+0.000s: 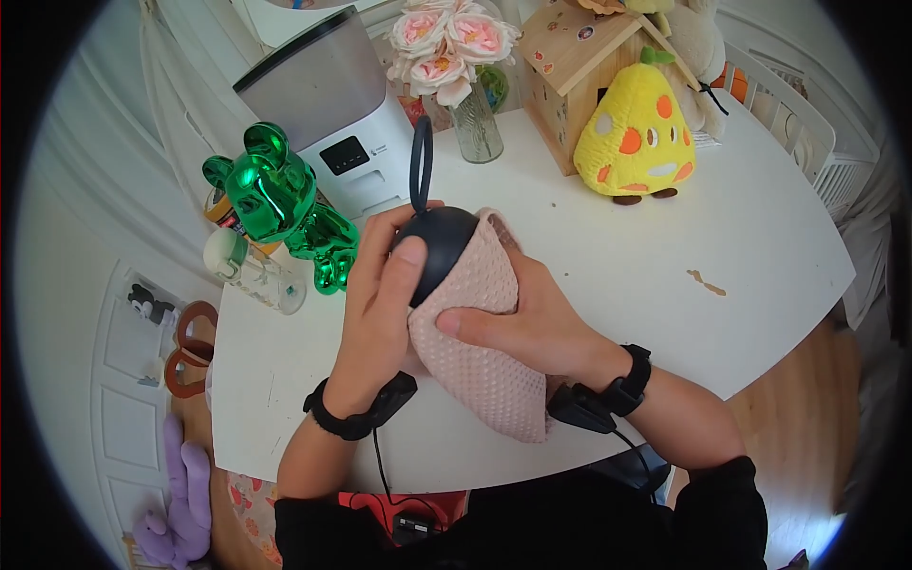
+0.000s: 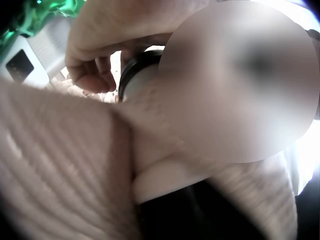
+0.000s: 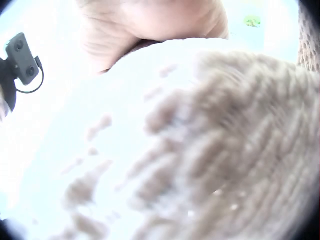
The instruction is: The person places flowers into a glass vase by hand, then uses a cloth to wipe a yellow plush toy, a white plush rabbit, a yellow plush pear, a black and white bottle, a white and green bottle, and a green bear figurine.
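Note:
A dark, round-topped bottle [image 1: 451,237] with an upright loop [image 1: 422,161] is held above the table in the head view. My left hand [image 1: 375,313] grips it from the left, thumb on the dome and fingers behind. Around its lower part lies a pink waffle-weave cloth [image 1: 475,361], which hides the rest of it and hangs toward my body. My right hand [image 1: 546,328] grips the cloth against the bottle, thumb across the front. Blurred folds of the cloth [image 3: 235,135] fill most of the right wrist view, and the left wrist view is partly covered by a blurred disc.
On the white table [image 1: 627,285], a shiny green bear figure [image 1: 275,195], a clear bottle [image 1: 256,275] and a white dispenser [image 1: 351,152] stand left. A flower vase [image 1: 477,128], a wooden house [image 1: 570,57] and a yellow plush [image 1: 641,138] are at the back.

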### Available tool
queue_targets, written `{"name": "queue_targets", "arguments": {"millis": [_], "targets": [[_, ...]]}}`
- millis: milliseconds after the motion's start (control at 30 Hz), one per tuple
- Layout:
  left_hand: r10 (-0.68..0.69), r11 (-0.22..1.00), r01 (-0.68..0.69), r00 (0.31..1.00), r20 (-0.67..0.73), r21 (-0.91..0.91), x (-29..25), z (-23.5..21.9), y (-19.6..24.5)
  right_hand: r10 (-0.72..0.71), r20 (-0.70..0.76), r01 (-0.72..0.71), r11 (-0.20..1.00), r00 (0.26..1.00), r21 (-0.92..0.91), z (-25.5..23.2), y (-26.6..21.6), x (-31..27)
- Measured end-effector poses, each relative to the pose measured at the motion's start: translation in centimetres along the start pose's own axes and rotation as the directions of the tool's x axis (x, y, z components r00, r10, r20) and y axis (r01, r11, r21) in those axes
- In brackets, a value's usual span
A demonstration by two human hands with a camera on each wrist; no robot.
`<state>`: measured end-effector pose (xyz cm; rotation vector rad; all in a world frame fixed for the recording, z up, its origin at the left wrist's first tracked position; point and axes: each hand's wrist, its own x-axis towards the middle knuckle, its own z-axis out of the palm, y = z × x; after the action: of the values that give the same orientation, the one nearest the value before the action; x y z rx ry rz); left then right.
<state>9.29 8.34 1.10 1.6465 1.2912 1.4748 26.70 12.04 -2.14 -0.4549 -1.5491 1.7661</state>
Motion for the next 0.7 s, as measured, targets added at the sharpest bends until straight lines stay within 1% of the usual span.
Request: {"name": "queue_targets", "arguments": {"millis": [33, 67, 100, 133, 167, 200, 233, 267, 333, 367, 433, 467, 533, 567, 600, 667, 700], "targets": [[-0.008, 0.999, 0.009, 1.0, 0.027, -0.044, -0.2, 0.5, 0.9, -0.058, -0.083, 0.05, 0.995, 0.995, -0.087, 0.2, 0.3, 0.1], [-0.012, 0.996, 0.017, 0.998, 0.054, -0.086, -0.3, 0.8, 1.5, -0.056, -0.083, 0.049, 0.995, 0.995, -0.085, 0.4, 0.4, 0.1], [-0.046, 0.997, 0.049, 0.998, 0.05, -0.063, -0.4, 0.7, 1.6, -0.15, -0.066, 0.14, 0.981, 0.987, -0.131, 0.8, 0.3, 0.0], [-0.047, 0.997, 0.05, 0.998, 0.048, -0.064, -0.3, 0.5, 1.4, -0.239, -0.044, 0.228, 0.958, 0.97, -0.175, 1.0, 0.3, -0.1], [-0.149, 0.956, 0.158, 0.987, 0.056, -0.248, -0.2, 0.3, 1.0, -0.237, -0.043, 0.226, 0.958, 0.971, -0.176, 1.1, 0.5, 0.0], [-0.245, 0.87, 0.257, 0.966, 0.083, -0.421, -0.1, 0.1, 0.6, -0.194, 0.011, 0.194, 0.972, 0.981, -0.131, 1.1, 0.9, 0.1], [-0.304, 0.783, 0.317, 0.946, 0.116, -0.535, 0.1, -0.1, 0.2, -0.155, 0.064, 0.16, 0.983, 0.986, -0.087, 1.1, 1.1, 0.2], [-0.304, 0.782, 0.318, 0.945, 0.118, -0.535, 0.1, -0.2, 0.0, -0.155, 0.063, 0.16, 0.983, 0.986, -0.087, 1.2, 1.2, 0.1], [-0.277, 0.795, 0.31, 0.95, 0.142, -0.521, 0.2, -0.4, -0.3, 0.004, 0.1, -0.008, 0.999, 0.995, 0.044, 1.3, 1.3, 0.1], [-0.275, 0.795, 0.309, 0.951, 0.144, -0.522, 0.3, -0.5, -0.2, 0.003, 0.098, -0.007, 0.999, 0.995, 0.041, 1.2, 1.1, 0.1], [-0.262, 0.768, 0.264, 0.961, 0.091, -0.584, 0.3, -0.7, -0.3, 0.081, 0.185, -0.097, 0.992, 0.979, 0.08, 0.8, 0.9, 0.0], [-0.264, 0.767, 0.265, 0.96, 0.09, -0.585, 0.5, -0.9, -0.1, 0.083, 0.185, -0.099, 0.992, 0.979, 0.08, 0.7, 1.0, 0.0], [-0.198, 0.761, 0.104, 0.977, -0.078, -0.64, 1.1, -1.4, 0.2, 0.114, 0.231, -0.127, 0.991, 0.966, 0.041, 0.6, 1.3, 0.1], [-0.207, 0.738, 0.075, 0.971, -0.12, -0.67, 1.4, -2.1, 0.2, 0.113, 0.232, -0.126, 0.991, 0.966, 0.042, 0.4, 1.1, 0.2], [-0.15, 0.764, 0.027, 0.979, -0.136, -0.644, 1.6, -3.0, 0.0, 0.116, 0.258, -0.124, 0.992, 0.959, 0.016, 0.3, 0.7, 0.2], [-0.184, 0.729, 0.016, 0.968, -0.173, -0.684, 2.0, -4.5, -0.4, 0.117, 0.276, -0.119, 0.993, 0.954, -0.01, 0.1, 0.6, 0.3], [-0.183, 0.73, 0.019, 0.969, -0.168, -0.684, 2.2, -4.3, -0.3, 0.093, 0.231, -0.08, 0.995, 0.968, -0.065, 0.3, 0.9, 0.3]]}}
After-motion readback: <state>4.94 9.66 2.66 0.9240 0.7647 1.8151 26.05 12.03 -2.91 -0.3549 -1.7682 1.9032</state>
